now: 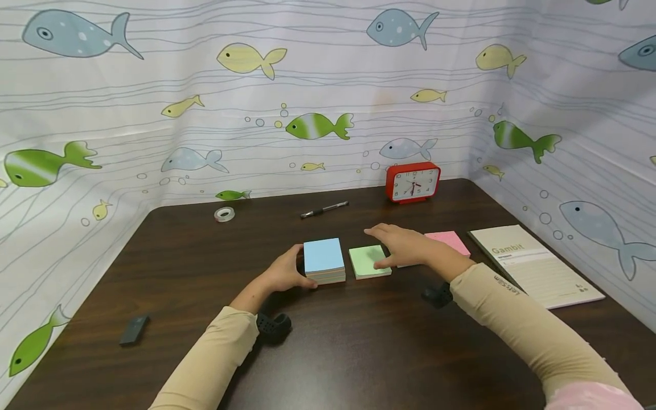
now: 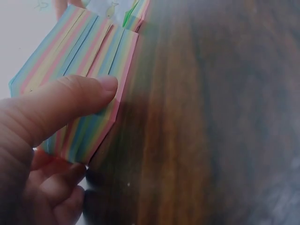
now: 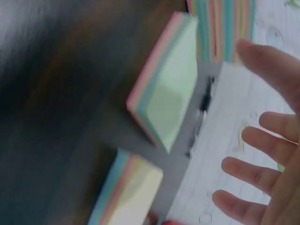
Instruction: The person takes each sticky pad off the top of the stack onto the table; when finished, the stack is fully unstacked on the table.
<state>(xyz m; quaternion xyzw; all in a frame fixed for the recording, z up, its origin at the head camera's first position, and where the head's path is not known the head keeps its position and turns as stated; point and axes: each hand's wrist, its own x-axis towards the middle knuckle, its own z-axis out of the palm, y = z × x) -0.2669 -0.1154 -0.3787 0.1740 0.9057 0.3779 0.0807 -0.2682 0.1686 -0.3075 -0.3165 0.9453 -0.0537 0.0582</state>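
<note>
A thick stack of sticky notes (image 1: 324, 256) with a blue top sheet stands on the table, its sides striped in several colours. My left hand (image 1: 287, 270) grips it from the left, thumb on the near side in the left wrist view; some fingertips are hidden behind the stack. Beside it lies a thinner sticky note pad with a green top (image 1: 364, 261). My right hand (image 1: 402, 246) hovers over that pad's right side, fingers spread and holding nothing. A pale yellow-topped pad (image 3: 136, 192) shows in the right wrist view; my right hand mostly covers it in the head view.
Further right are a pink-topped pad (image 1: 451, 242) and a notebook (image 1: 535, 265). Along the back stand a red clock (image 1: 413, 182), a pen (image 1: 324, 209) and a tape roll (image 1: 224, 214). A small dark object (image 1: 134, 330) lies at left. Fish-print curtains (image 1: 318, 165) border the table.
</note>
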